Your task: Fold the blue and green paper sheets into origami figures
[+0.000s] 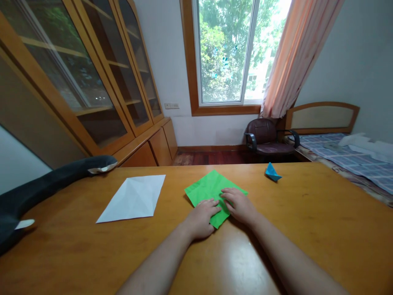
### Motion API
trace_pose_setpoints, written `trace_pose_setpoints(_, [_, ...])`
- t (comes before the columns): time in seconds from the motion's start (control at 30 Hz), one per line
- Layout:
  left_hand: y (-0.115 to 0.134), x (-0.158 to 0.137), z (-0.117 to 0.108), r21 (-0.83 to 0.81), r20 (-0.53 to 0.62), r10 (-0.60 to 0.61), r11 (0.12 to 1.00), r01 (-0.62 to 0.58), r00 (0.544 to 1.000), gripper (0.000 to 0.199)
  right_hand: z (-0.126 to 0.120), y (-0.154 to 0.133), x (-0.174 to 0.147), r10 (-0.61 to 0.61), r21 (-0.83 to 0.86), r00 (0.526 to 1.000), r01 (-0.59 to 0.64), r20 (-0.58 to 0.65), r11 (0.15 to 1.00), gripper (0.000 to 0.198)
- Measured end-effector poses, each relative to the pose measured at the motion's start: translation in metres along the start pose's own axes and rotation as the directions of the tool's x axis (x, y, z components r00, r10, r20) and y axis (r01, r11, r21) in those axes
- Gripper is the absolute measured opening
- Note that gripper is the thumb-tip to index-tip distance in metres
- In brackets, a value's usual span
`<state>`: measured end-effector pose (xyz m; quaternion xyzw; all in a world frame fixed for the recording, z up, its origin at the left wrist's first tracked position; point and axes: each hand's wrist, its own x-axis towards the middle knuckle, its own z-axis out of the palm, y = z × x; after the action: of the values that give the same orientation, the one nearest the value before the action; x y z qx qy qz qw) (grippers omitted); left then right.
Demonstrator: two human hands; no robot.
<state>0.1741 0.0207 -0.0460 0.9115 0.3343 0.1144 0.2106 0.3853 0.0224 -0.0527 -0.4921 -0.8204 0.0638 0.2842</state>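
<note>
A creased square of green paper (211, 184) lies on the wooden table, one corner pointing toward me. My left hand (202, 217) rests on its near left edge, fingers stretched over the sheet and the thumb low by the near corner. On the right part of the paper lies my right hand (239, 205), its fingers extended and slightly bent, pressing on the surface. Neither hand grips anything. To the left is a white sheet of paper (132, 198) with fold lines. A small folded blue paper boat (272, 172) sits at the far right.
The table (307, 221) ends at a far edge just beyond the papers. A dark, curved object with white parts (55, 180) lies along the left side. Behind stand a glass-door cabinet (123, 73), an office chair (267, 137) and a bed (353, 151).
</note>
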Motion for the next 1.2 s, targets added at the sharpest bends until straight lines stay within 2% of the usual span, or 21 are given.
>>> trace_pose_setpoints(0.2, [0.005, -0.003, -0.004, -0.028, 0.005, 0.075, 0.997, -0.075, 0.997, 0.062, 0.001, 0.000, -0.001, 0.025, 0.020, 0.990, -0.028, 0.142, 0.999, 0.026])
trace_pose_setpoints(0.4, [0.006, -0.006, -0.012, 0.027, -0.005, 0.052, 0.998, -0.052, 0.999, 0.058, 0.003, 0.004, -0.001, 0.070, 0.070, 0.986, -0.081, 0.150, 0.994, 0.028])
trace_pose_setpoints(0.7, [-0.030, -0.010, -0.022, 0.075, -0.163, -0.076, 0.993, 0.090, 0.984, 0.054, 0.003, 0.004, -0.001, 0.091, 0.096, 0.979, -0.110, 0.180, 0.989, 0.029])
trace_pose_setpoints(0.97, [-0.044, -0.014, -0.024, 0.059, -0.217, -0.082, 0.994, 0.097, 0.973, 0.056, 0.004, 0.008, -0.002, 0.069, 0.102, 0.978, -0.091, 0.196, 0.991, 0.029])
trace_pose_setpoints(1.2, [-0.043, -0.015, -0.027, -0.030, -0.245, -0.206, 0.978, 0.205, 0.947, 0.082, 0.003, 0.008, -0.002, 0.059, 0.110, 0.978, -0.083, 0.198, 0.990, 0.028])
